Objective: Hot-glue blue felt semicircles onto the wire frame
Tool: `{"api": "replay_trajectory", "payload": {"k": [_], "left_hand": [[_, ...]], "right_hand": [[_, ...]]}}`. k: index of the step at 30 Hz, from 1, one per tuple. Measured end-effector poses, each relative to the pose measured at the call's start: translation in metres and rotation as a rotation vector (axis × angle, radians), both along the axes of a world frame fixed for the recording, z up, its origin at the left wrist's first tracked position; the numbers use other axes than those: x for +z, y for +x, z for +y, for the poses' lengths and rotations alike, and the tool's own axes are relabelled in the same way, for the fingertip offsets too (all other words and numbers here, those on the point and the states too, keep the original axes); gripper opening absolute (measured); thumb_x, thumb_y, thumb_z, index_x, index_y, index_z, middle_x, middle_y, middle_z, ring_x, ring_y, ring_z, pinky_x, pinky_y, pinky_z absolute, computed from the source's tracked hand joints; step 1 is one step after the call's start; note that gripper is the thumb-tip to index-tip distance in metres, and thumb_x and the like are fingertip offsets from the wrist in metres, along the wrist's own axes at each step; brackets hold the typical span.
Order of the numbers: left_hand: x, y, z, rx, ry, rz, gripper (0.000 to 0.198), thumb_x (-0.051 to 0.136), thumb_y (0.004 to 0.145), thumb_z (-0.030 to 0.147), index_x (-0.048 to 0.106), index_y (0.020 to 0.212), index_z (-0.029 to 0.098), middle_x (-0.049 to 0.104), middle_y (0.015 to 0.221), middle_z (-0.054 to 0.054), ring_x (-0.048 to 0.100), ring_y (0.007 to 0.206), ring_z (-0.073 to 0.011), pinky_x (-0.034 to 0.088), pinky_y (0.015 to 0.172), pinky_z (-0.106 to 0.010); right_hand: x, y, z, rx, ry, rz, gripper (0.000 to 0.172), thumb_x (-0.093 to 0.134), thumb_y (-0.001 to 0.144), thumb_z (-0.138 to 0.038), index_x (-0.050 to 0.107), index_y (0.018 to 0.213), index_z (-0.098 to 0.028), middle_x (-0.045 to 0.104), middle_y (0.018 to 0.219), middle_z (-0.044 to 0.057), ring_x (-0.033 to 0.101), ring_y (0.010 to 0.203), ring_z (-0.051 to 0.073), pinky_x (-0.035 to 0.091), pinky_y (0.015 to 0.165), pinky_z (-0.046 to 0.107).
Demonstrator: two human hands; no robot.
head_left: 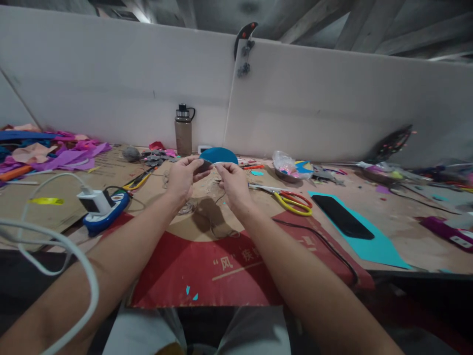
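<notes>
Over the middle of the table, my left hand [182,181] pinches a small dark grey piece [205,166] that looks like felt or cloth. Close beside it, my right hand [233,183] has its thumb and fingertips pressed together at the piece's right end; what they grip is too small to make out. Beneath both hands lies a red and tan cardboard sheet [177,276] with a loose grey cord [187,207] on it. A blue disc [219,155] sits just behind my fingers. Right of my right hand are scissors [293,202] with red and yellow handles.
A black phone [342,216] rests on turquoise sheet [384,251]. At left are a blue power strip [107,214] with a white charger [95,202], a looping white cable [92,276] and purple scraps [79,155]. A bottle [184,133] and bowl [288,173] stand behind.
</notes>
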State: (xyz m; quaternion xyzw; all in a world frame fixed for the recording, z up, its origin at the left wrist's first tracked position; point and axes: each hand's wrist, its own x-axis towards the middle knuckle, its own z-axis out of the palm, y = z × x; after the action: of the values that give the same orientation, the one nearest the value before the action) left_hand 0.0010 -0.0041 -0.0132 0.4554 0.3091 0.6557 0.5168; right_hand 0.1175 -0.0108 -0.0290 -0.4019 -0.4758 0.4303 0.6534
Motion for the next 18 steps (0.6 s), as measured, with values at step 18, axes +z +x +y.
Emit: {"api": "replay_trajectory", "payload": {"k": [18], "left_hand": [[0.0002, 0.0, 0.0042, -0.146, -0.12, -0.071, 0.008, 0.059, 0.07, 0.016, 0.06, 0.077, 0.012, 0.069, 0.075, -0.007, 0.067, 0.07, -0.0156, 0.055, 0.071, -0.03]], "right_hand": [[-0.0002, 0.009, 0.0056, -0.084, 0.069, -0.118, 0.024, 0.06, 0.069, -0.039, 0.063, 0.076, -0.016, 0.062, 0.071, 0.001, 0.052, 0.061, 0.01, 0.039, 0.054, 0.023]]}}
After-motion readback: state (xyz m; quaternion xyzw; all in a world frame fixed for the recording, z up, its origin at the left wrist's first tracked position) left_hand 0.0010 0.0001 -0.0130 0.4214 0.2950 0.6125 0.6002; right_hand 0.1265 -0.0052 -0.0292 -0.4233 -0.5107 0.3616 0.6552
